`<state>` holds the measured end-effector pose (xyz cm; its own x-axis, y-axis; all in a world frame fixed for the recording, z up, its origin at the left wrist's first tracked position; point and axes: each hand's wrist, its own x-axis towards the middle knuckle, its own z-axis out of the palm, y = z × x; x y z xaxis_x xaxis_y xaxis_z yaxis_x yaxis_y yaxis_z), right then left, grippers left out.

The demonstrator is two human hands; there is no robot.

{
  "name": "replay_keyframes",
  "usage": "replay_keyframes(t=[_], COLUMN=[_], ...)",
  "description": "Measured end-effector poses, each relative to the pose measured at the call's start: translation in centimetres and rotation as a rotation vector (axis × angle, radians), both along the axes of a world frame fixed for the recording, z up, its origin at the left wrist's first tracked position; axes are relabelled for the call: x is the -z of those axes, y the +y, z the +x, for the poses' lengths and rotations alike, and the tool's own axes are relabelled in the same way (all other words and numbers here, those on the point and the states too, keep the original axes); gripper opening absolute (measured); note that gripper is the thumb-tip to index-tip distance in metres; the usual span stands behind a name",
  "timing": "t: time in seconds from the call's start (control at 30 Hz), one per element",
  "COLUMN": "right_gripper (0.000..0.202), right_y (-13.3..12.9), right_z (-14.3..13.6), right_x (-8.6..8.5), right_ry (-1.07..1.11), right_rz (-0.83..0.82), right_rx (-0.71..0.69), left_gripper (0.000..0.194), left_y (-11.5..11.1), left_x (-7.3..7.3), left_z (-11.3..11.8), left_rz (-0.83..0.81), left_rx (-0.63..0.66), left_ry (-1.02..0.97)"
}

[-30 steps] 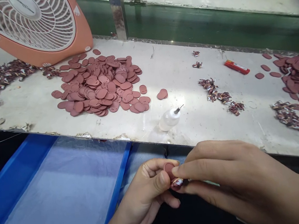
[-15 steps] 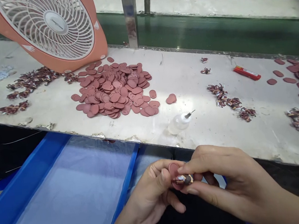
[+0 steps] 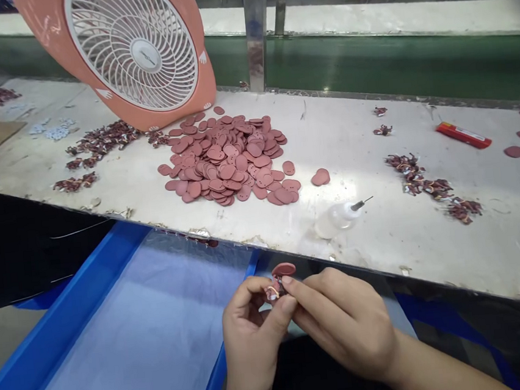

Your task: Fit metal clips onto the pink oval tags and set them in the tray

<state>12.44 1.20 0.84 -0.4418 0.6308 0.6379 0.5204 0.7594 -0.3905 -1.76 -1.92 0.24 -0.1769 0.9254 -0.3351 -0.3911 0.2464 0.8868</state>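
Observation:
A small painted figurine [image 3: 273, 290], brown with white and orange parts, is pinched between the thumb and forefinger of my left hand [image 3: 250, 337]. At its upper end is a reddish oval disc [image 3: 284, 269], seen nearly edge-on. My right hand [image 3: 350, 321] is closed with its fingertips pressed on the figurine just under the disc, and they hide part of it. Both hands are in front of the table edge. Beyond them a translucent bottle with a needle tip [image 3: 338, 219] stands on the white table [image 3: 367, 258].
Many oval discs lie in a heap [image 3: 231, 161] in front of an orange fan [image 3: 145, 56]. Figurines lie in clusters at left [image 3: 103, 142] and right [image 3: 424, 185], near a red packet [image 3: 463, 135]. A lined blue bin [image 3: 86, 297] sits below the table edge.
The view has shifted left. My hands have turned the figurine and disc, so the disc went from face-on to nearly edge-on at the top. The right fingers moved in closer to the left thumb.

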Motion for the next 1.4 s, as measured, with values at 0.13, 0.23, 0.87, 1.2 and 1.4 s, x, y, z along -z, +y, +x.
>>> replay_keyframes(t=[0.13, 0.23, 0.87, 1.2, 1.4], right_gripper=[0.018, 0.020, 0.021, 0.023, 0.028], right_y=[0.1, -0.4, -2.6, -2.0, -1.9], right_z=[-0.9, -0.6, 4.3, 4.7, 5.4], right_x=[0.2, -0.2, 1.7, 1.5, 1.2], right_ry=[-0.021, -0.054, -0.032, -0.043, -0.028], right_rz=[0.009, 0.018, -0.063, -0.077, -0.070], right_rx=[-0.007, -0.045, -0.011, 0.011, 0.047], left_gripper=[0.026, 0.030, 0.030, 0.031, 0.025], left_y=[-0.1, 0.2, 9.5, 9.8, 8.8], left_x=[0.6, 2.0, 13.1, 14.1, 13.0], left_z=[-1.0, -2.7, -12.4, -12.3, -12.2], left_rz=[-0.092, -0.146, -0.496, -0.499, -0.254], left_rx=[-0.047, -0.104, 0.218, 0.225, -0.058], left_ry=[0.171, 0.272, 1.240, 1.362, 1.420])
